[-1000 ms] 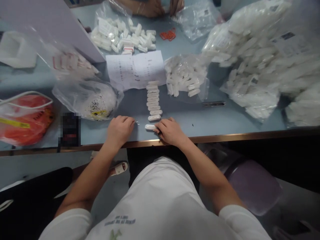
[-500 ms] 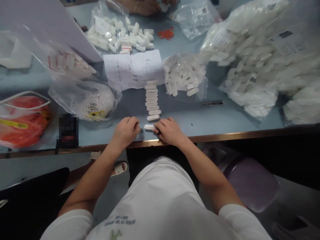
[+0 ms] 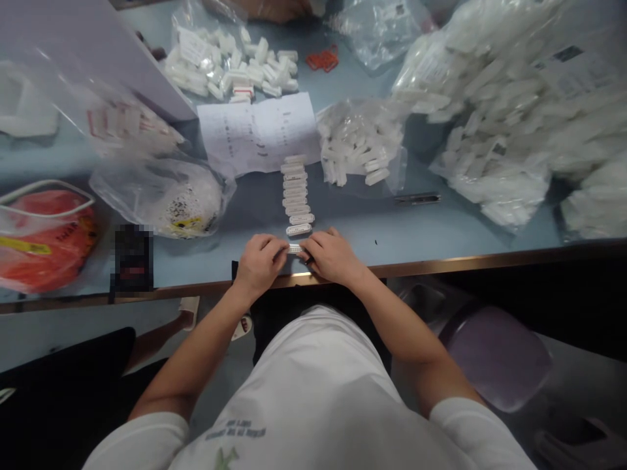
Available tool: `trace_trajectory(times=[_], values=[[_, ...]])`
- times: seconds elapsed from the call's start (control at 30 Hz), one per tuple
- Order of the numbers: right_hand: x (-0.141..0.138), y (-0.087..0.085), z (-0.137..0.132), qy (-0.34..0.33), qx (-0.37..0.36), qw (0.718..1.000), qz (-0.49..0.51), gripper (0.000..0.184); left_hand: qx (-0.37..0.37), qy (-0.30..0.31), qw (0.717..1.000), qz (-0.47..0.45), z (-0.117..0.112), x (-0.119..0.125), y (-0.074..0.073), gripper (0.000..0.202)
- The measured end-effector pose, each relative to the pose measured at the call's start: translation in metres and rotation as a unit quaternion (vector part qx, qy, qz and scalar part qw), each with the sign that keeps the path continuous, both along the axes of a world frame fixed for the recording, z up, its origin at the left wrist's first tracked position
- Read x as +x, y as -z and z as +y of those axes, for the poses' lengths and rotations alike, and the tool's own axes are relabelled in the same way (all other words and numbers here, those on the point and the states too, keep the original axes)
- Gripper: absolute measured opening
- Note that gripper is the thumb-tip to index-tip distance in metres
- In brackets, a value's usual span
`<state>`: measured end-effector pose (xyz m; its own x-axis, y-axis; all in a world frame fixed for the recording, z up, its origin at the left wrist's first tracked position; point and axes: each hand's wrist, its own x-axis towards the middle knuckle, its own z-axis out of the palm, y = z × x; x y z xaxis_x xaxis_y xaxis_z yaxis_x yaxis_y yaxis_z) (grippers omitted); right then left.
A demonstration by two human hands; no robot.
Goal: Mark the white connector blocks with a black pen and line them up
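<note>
Left hand, right hand, white connector between them, touching both

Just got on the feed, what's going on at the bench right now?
The person's left hand and right hand meet around a small white plastic connector near the table's front edge. It sits at the near end of a column of similar connectors, which runs up to a printed sheet. Plastic bags of white parts lie to the right.

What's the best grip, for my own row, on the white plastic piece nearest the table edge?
Pinch the white piece by its short ends from left and right: it lies flat and crosswise, the next piece close behind its long side.
</note>
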<state>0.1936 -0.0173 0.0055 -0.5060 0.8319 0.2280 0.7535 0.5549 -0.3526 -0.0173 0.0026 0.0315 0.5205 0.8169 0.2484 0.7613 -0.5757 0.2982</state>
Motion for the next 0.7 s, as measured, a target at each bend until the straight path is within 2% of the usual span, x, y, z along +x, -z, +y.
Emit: trace_trajectory(times=[0.23, 0.4, 0.6, 0.7], values=[[0.000, 0.002, 0.000, 0.000, 0.000, 1.000, 0.005, 0.030, 0.021, -0.001, 0.998, 0.067, -0.004, -0.002, -0.002, 0.017], [0.001, 0.003, 0.000, 0.001, 0.004, 1.000, 0.008, 0.028, 0.060, 0.040, 0.990, 0.121, -0.007, -0.001, -0.011, 0.019], [0.000, 0.002, 0.000, 0.001, -0.012, 1.000, 0.013, 0.028, 0.079, 0.035, 0.991, 0.102, -0.013, -0.010, -0.011, 0.025], [0.000, 0.002, -0.001, 0.001, -0.006, 1.000, 0.011, 0.029, 0.094, 0.073, 0.986, 0.121, -0.013, -0.017, -0.009, 0.028]])
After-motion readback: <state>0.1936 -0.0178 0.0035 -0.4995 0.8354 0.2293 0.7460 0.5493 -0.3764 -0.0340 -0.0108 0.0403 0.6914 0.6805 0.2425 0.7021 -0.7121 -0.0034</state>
